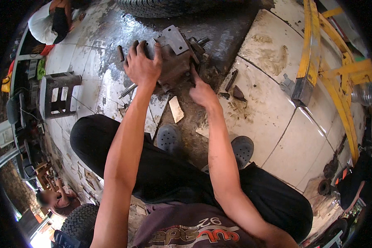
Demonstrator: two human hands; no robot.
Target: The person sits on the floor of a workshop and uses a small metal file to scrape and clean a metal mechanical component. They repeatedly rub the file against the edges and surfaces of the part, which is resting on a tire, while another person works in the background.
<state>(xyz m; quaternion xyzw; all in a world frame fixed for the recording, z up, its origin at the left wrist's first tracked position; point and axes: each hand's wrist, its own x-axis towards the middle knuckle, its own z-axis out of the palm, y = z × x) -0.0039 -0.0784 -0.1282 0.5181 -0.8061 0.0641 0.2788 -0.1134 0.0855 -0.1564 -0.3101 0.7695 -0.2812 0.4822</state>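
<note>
A rusty metal housing (172,66) with a flat bolt-holed plate (174,40) and a protruding shaft lies on the wet, dirty floor. My left hand (142,66) grips its left side from above, fingers bent over it. My right hand (201,91) has the index finger extended against the housing's lower right, the other fingers curled, whatever they hold hidden. A steel rod (127,91) lies by my left wrist, a light tile fragment (176,109) below the housing. Dark metal pieces (238,93) lie to the right.
A tire (153,7) is at the top, a plastic stool (58,95) left, a yellow steel frame (308,49) right. My feet in grey clogs (168,140) are below the housing. A crouching person (49,22) is upper left, another person (62,198) lower left near another tire (80,223).
</note>
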